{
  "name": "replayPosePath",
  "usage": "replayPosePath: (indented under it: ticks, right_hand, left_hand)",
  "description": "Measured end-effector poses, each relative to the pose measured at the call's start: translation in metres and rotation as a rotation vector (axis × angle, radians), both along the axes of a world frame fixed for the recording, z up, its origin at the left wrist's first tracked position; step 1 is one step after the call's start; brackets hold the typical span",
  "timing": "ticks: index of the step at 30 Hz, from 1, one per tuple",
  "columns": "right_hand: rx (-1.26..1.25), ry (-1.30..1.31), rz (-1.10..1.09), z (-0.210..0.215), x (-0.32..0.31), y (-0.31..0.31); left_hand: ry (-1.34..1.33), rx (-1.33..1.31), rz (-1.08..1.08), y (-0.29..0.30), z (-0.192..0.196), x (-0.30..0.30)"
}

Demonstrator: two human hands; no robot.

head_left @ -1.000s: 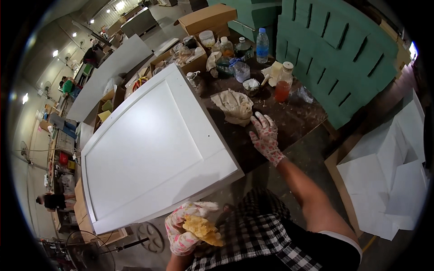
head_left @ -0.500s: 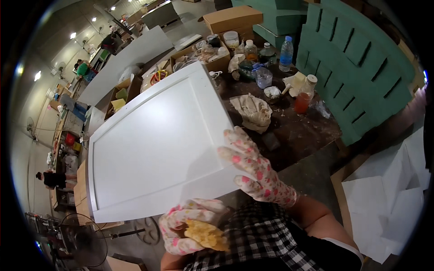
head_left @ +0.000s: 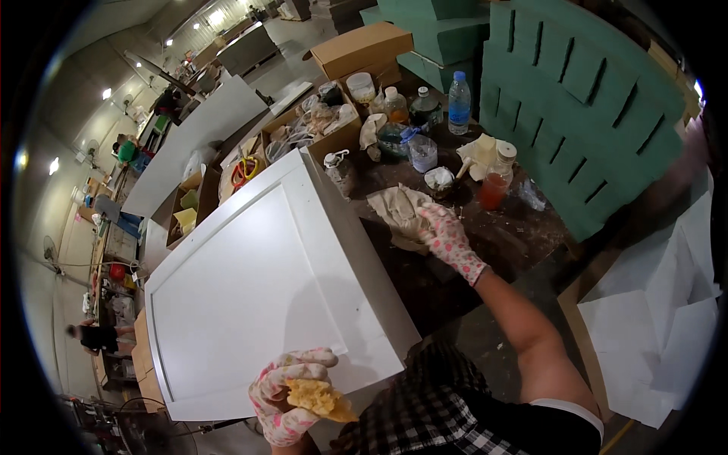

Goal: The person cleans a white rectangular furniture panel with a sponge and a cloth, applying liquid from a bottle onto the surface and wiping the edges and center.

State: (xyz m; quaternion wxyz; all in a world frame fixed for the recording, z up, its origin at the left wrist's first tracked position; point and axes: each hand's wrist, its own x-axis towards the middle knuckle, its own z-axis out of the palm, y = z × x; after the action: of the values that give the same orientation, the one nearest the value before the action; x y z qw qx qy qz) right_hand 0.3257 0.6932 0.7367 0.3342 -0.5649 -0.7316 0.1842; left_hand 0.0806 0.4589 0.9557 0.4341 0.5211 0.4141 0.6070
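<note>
My left hand [head_left: 274,390], in a white glove with pink flowers, is closed around a ragged yellow sponge piece [head_left: 321,399] at the near edge of a white framed panel [head_left: 235,296]. The panel lies tilted, and its raised border and right side edge show. My right hand [head_left: 453,241], gloved alike, reaches past the panel to a crumpled beige cloth [head_left: 394,211] on the dark table [head_left: 455,277]. Its fingers are bent over the cloth's right side, and their tips are partly hidden in the folds.
Beyond the cloth stand several bottles, among them a blue-capped water bottle [head_left: 459,105] and one with red liquid [head_left: 497,178]. An open carton [head_left: 334,136] of clutter sits behind the panel. Green slotted boards [head_left: 580,114] rise at right; white sheets [head_left: 644,303] lie below them.
My right hand has left the panel's edge and moved forward onto the cloth. The left hand still holds the sponge piece. The panel appears turned, with more of its right side showing.
</note>
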Motion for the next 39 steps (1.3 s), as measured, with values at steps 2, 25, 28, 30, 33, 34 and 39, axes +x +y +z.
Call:
replayPosePath:
  ticks: [2,25,28,30,33,34,39]
  right_hand:
    - [0.066,-0.144,0.065,0.008,-0.028,0.002]
    - [0.346,0.094,-0.430,0.218,0.160,-0.023]
    - [0.597,0.072,-0.390,0.197,0.157,0.035]
    - [0.709,0.099,-0.372,0.162,0.151,0.067]
    - [0.591,-0.238,-0.369,0.094,0.149,0.086]
    - [0.585,-0.311,-0.356,0.090,0.136,0.076]
    - [0.119,-0.540,-0.123,0.131,0.134,0.045]
  left_hand:
    - [0.056,-0.021,0.052,-0.007,0.009,-0.001]
    - [-0.081,-0.001,-0.121,0.001,0.004,-0.003]
    - [-0.070,0.026,-0.127,0.001,0.004,-0.001]
    - [-0.087,0.020,-0.148,0.003,0.005,0.001]
    - [-0.054,0.028,-0.157,0.002,0.007,-0.001]
    - [-0.033,0.038,-0.143,0.001,0.008,-0.002]
    - [-0.025,0.044,-0.142,0.004,0.005,-0.003]
